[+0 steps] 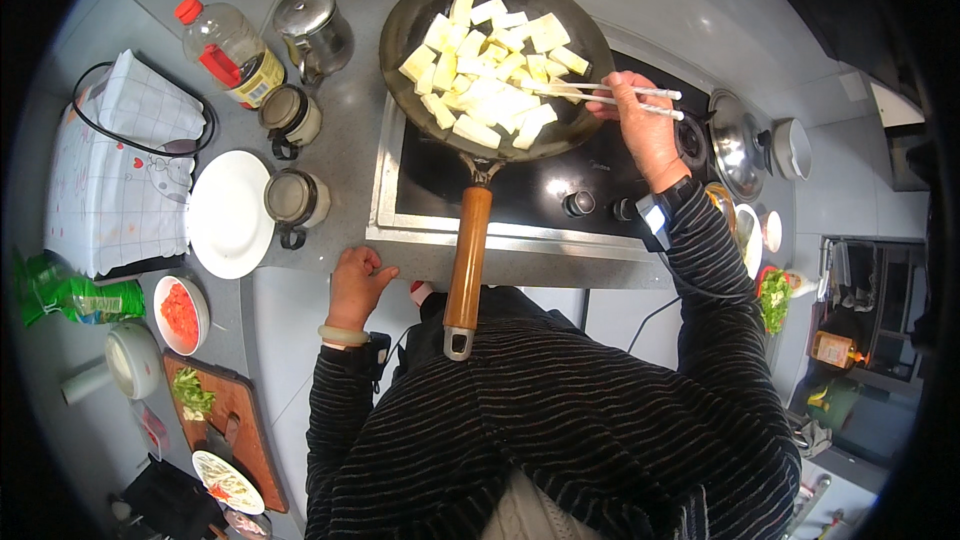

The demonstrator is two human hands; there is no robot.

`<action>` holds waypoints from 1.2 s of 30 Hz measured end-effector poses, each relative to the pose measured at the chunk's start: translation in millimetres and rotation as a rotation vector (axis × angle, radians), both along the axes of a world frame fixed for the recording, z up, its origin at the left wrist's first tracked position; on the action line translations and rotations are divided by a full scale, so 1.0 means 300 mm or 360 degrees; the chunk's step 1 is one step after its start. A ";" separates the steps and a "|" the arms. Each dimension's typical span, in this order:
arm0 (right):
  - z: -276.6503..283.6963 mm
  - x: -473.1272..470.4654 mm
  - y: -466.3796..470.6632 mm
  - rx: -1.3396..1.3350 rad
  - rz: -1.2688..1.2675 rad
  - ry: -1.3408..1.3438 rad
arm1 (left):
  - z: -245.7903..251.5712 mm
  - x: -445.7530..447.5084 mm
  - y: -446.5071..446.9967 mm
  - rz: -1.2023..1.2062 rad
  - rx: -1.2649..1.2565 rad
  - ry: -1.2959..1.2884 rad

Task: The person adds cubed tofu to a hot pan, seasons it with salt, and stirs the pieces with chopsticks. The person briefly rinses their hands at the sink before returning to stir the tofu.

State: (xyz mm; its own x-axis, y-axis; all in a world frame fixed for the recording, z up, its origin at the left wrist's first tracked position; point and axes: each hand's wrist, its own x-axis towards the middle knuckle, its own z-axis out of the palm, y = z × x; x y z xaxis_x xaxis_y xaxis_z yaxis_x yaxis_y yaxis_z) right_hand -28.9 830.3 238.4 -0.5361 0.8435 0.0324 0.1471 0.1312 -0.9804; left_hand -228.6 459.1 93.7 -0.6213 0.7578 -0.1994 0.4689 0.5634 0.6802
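My right hand (637, 116) grips a pair of pale chopsticks (645, 99), whose tips reach among the tofu pieces. Many white and yellowish tofu slabs (487, 67) lie heaped in a dark wok (405, 82), with glare washing out the lower middle of the heap. The wok rests over a black cooktop (517, 191), and its wooden handle (470, 255) points back toward my body. At the counter's front edge is my left hand (360, 281), holding nothing, its fingers loosely curled and the thumb apart. It is left of the handle, not touching it.
Left are an oil bottle (232, 52), metal pot (311, 22), two lidded jars (296, 197), white plate (231, 214), bowl of chopped red food (180, 315) and cutting board (244, 435) with a cleaver (219, 439). Right of the cooktop lie a metal lid (735, 142) and dishes (748, 236).
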 end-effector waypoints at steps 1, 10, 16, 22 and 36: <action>0.008 -0.001 0.007 -0.0034 -0.0048 0.0010 | -0.001 -0.001 0.000 -0.0008 0.0006 0.0009; 0.112 0.034 0.067 -0.0183 -0.0155 0.0001 | 0.014 0.005 0.004 0.0028 -0.0012 -0.0032; 0.197 0.057 0.112 -0.0221 -0.0123 -0.0242 | 0.012 0.005 0.004 0.0024 0.0015 -0.0017; 0.240 0.034 0.133 -0.0090 -0.0150 -0.0445 | -0.003 0.000 0.000 0.0009 0.0023 -0.0001; 0.114 -0.025 0.047 -0.0041 0.0061 -0.0373 | -0.006 0.002 -0.005 0.0023 0.0072 -0.0030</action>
